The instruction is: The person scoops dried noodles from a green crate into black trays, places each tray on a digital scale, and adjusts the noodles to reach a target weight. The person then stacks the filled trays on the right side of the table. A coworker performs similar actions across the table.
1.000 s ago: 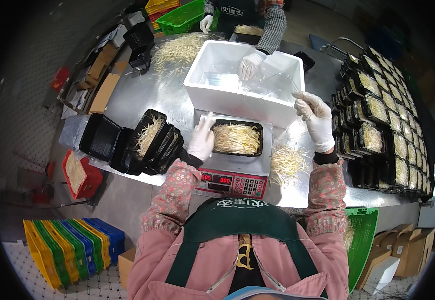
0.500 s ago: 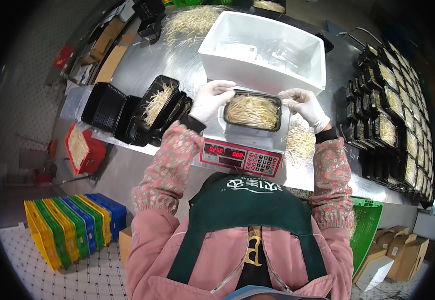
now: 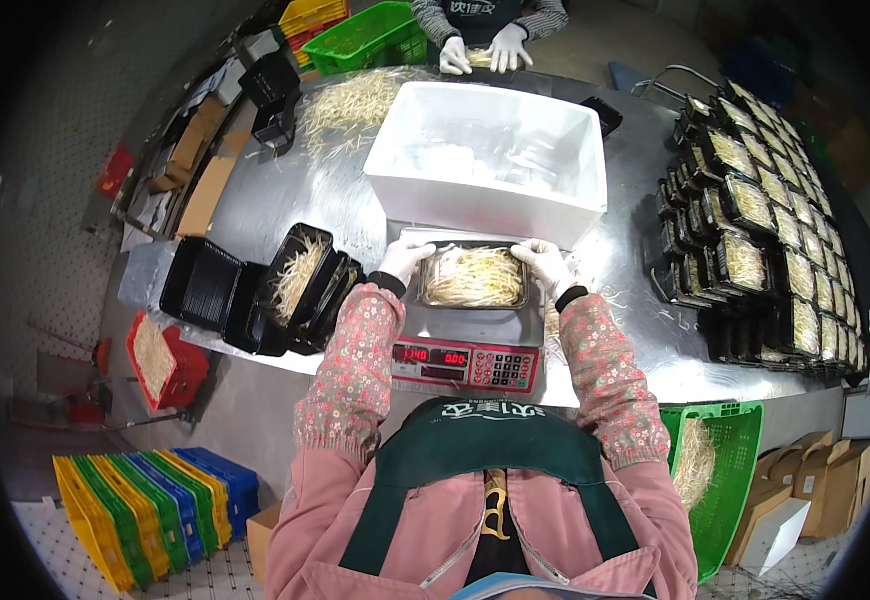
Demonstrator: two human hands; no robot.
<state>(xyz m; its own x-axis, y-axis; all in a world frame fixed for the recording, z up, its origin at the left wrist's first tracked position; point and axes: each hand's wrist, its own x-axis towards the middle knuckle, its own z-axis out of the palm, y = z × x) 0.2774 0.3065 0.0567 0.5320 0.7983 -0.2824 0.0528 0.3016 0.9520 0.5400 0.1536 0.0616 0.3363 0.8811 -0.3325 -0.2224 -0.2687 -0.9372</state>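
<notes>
A black tray of bean sprouts [image 3: 474,276], apparently under a clear lid, is on the steel scale [image 3: 460,324], whose red keypad and lit display face me. My gloved left hand [image 3: 405,260] grips the tray's left end, and my gloved right hand [image 3: 544,267] holds its right end, both with fingers curled at the rim. Loose sprouts [image 3: 554,330] lie beside the scale, partly hidden by my right arm. To the left, several black trays [image 3: 205,285] stand nested, one holding sprouts [image 3: 298,275].
A white foam box [image 3: 485,190] is behind the scale. A co-worker's gloved hands [image 3: 505,48] work beyond it near a sprout pile [image 3: 350,105]. Packed trays [image 3: 750,200] are stacked right. A red crate [image 3: 165,365], coloured crates [image 3: 155,500] and a green crate [image 3: 730,480] are below the table.
My right hand has come down from holding clear plastic in the air to the tray's right end. My left hand has closed on the left end. The co-worker's hand has left the foam box.
</notes>
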